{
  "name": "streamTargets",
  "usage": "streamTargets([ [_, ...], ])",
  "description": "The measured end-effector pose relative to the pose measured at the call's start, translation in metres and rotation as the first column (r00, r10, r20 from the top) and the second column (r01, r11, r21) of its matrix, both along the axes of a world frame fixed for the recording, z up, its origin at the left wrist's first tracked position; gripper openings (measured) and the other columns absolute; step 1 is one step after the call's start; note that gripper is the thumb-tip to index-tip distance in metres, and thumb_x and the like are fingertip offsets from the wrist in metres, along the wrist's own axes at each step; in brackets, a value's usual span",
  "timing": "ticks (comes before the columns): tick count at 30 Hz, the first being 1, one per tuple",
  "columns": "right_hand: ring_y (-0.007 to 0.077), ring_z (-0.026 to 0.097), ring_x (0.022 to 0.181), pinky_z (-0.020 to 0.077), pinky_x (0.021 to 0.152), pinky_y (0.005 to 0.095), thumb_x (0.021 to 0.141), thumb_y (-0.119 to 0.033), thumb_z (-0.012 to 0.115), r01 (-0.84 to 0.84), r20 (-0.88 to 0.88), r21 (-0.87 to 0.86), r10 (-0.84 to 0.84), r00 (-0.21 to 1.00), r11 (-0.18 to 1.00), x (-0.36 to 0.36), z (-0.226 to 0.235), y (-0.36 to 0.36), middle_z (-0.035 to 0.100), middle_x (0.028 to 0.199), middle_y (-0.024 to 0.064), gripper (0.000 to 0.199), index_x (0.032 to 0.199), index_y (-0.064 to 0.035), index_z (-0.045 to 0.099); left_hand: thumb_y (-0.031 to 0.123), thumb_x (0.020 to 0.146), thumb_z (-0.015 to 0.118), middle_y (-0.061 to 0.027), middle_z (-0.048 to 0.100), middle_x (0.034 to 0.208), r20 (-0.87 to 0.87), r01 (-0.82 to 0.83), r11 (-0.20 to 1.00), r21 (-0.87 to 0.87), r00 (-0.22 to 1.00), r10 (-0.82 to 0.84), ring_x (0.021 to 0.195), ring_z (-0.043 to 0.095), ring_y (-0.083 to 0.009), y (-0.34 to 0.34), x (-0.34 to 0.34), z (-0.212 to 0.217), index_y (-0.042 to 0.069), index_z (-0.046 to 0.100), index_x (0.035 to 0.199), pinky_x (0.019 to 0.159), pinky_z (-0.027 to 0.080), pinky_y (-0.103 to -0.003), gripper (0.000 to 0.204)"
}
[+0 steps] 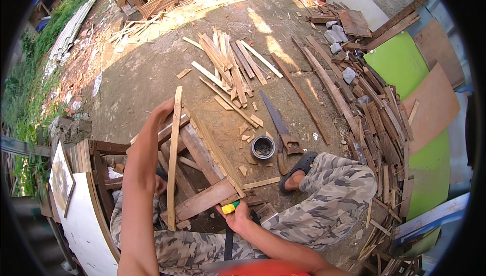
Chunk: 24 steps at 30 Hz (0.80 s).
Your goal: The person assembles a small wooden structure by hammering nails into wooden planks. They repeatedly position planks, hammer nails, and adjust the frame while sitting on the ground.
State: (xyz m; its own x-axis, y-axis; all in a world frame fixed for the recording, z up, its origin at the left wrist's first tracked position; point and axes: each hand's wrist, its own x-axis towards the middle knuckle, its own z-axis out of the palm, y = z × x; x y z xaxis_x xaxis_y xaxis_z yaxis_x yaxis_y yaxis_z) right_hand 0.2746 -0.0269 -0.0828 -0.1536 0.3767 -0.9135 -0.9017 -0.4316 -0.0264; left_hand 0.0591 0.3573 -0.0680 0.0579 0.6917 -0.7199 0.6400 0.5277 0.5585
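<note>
A: Well, where are the hands now?

B: The left hand (164, 108) is closed around the far end of a long thin wooden strip (173, 159), which runs from far to near over a rough wooden frame (202, 174). The right hand (237, 216) grips a tool with a yellow and green handle (230, 207) at the near right corner of the frame. The head of the tool is hidden, so I cannot tell its kind.

A: And how far is the work?

B: I judge it is in the middle. Several boards of the frame look already joined, but the strip seems only held in place, not yet fixed.

A: What lies around?

B: On the ground to the right there are a handsaw (278, 124) and a small round tin (263, 147), and farther away a pile of loose slats (230, 68).
</note>
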Motion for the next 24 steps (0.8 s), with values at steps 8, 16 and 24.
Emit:
streamTargets([
  [8,0.0343,0.070,0.082,0.0617,0.071,0.0504,0.105,-0.051,0.042,-0.540,0.022,-0.148,0.548,0.836,0.829,0.077,-0.035,0.006,0.063,0.100,0.0185,0.053,0.127,-0.0026,0.042,0.056,0.103,0.016,-0.0355,0.059,0.128,-0.434,0.053,0.937,0.347,0.894,0.110,0.127,0.054,-0.0477,-0.005,-0.012,-0.023,-0.009,0.065,0.121,0.110,0.037,-0.052,0.084],
  [16,0.0351,0.070,0.081,0.0568,0.072,0.0484,0.097,-0.045,0.056,-0.892,0.568,-0.452,0.770,-0.292,-0.004,0.122,-0.128,0.065,0.069,0.103,0.0195,0.050,0.117,0.0001,0.063,0.068,0.100,0.015,-0.0337,0.064,0.121,-0.594,0.128,0.921,0.367,0.795,0.126,0.121,0.058,-0.0475,-0.051,0.012,0.022,-0.001,0.070,0.119,0.105,0.043,-0.052,0.090],
  [24,0.0363,0.065,0.114,0.0501,0.096,0.0462,0.092,-0.047,0.059,-0.953,0.795,-0.299,0.541,-0.275,-0.045,0.147,-0.164,0.077,0.069,0.118,0.0216,0.052,0.116,-0.0014,0.069,0.069,0.099,0.018,-0.0279,0.068,0.116,-0.554,0.103,0.907,0.408,0.818,0.156,0.116,0.062,-0.0448,-0.073,0.014,0.033,0.004,0.071,0.119,0.101,0.045,-0.050,0.087],
])
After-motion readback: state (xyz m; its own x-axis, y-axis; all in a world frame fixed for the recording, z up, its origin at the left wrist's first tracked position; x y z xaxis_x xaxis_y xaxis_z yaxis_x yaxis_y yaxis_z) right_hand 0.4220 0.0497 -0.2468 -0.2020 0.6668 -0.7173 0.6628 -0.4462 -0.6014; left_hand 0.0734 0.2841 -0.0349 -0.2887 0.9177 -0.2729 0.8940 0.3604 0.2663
